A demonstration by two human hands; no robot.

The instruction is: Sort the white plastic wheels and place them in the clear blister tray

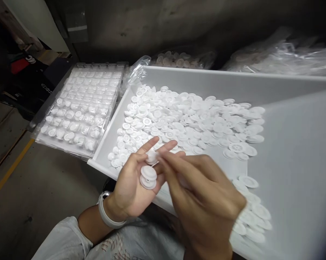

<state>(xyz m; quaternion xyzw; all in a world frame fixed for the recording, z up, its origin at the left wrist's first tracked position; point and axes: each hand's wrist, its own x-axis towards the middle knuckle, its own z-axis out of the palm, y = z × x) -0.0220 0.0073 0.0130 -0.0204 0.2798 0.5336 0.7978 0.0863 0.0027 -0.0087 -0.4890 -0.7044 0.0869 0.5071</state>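
Note:
My left hand (133,180) is held palm up over the near-left corner of a white tray (206,81). Two or three small white plastic discs (148,176) rest on its palm and fingers. My right hand (203,198) reaches across from the right, blurred by motion. Its fingertips meet the left fingers at one disc (152,156). A heap of the same white discs (190,119) fills the tray's far half. More discs (253,213) lie under my right hand.
A clear blister tray (81,104) with rows of pockets lies left of the white tray; its nearer rows hold discs. Clear plastic bags (282,54) of parts lie behind. Grey floor with a yellow line (9,169) is at the left.

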